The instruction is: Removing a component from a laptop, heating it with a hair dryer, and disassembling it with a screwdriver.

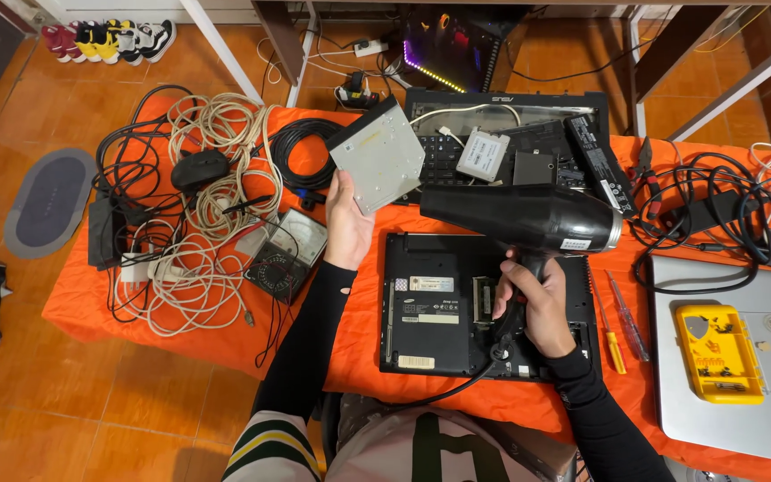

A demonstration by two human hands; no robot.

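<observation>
Head view, looking down: your left hand (347,228) holds a flat grey optical drive (378,167) up by its lower edge, fingers closed on it. Your right hand (539,303) is wrapped tight round the handle of a black hair dryer (524,219), nozzle pointing toward the drive. Under the right fingers lies an upturned black laptop (430,308) on the orange-covered desk (359,339) (drive apparently already out; reassembly seemingly remains).
</observation>
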